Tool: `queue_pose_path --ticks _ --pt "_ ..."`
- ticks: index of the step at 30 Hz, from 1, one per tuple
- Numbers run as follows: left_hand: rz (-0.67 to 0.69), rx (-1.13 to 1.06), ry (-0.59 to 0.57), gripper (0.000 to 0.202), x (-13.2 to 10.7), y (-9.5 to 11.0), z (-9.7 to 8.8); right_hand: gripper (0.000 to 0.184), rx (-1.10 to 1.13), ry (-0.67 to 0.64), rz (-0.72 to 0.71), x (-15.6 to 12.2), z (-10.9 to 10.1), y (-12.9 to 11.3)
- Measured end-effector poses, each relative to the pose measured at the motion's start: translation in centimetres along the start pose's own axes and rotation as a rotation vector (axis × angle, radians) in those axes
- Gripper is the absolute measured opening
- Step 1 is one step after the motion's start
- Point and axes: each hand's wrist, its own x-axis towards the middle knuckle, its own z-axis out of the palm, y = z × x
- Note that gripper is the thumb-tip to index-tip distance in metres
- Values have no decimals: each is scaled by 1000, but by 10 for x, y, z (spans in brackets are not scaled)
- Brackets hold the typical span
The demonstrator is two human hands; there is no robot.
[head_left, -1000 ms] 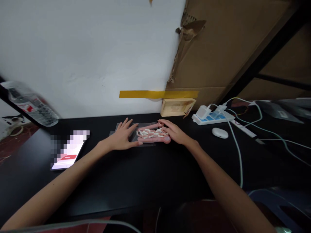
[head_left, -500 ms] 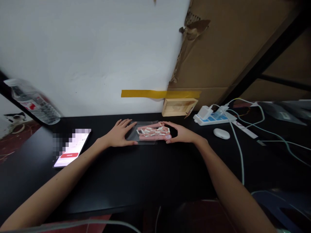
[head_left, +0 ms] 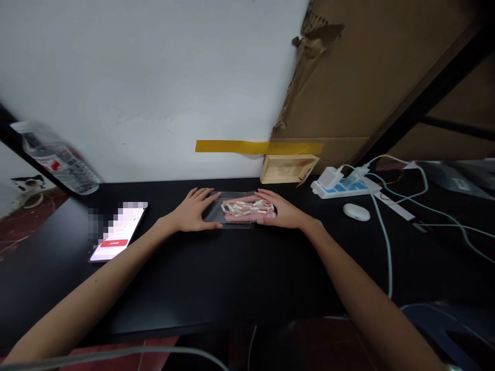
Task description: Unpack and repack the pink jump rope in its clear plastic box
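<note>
A clear plastic box [head_left: 214, 210] lies flat on the black table. Partly inside it is a pink-and-white beaded skipping rope [head_left: 247, 207], its strand bunched between two pink handles. My left hand [head_left: 193, 211] spans the left end of the box, thumb on the near edge and fingers at the far edge. At the right end, my right hand [head_left: 284, 210] curves around the handle ends and the rope, fingers on the far handle and thumb by the near one. The palm partly hides the handle ends.
To the left lie a lit phone [head_left: 120, 234] and a leaning plastic bottle [head_left: 64, 162]. A small wooden tray [head_left: 288, 170] leans at the wall. Rightward are a power strip [head_left: 346, 188] with plugs, a white earbud case [head_left: 356, 212] and cables [head_left: 382, 237].
My right hand has moved left, closer over the skipping rope's handle ends, which now show less. My left hand stays at the box's left end. The whole view has shifted slightly.
</note>
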Motion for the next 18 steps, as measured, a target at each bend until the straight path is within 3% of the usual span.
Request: queue_pose_path --ticks 5,10,18 --pt "-25 -12 17 105 0 1 3 97 42 -40 82 -9 -19 -3" --pt "-16 -21 20 103 0 0 2 85 106 -142 149 -16 -34 -3" --pt "0 -19 44 102 -1 -1 5 72 152 -71 99 -11 -21 -10"
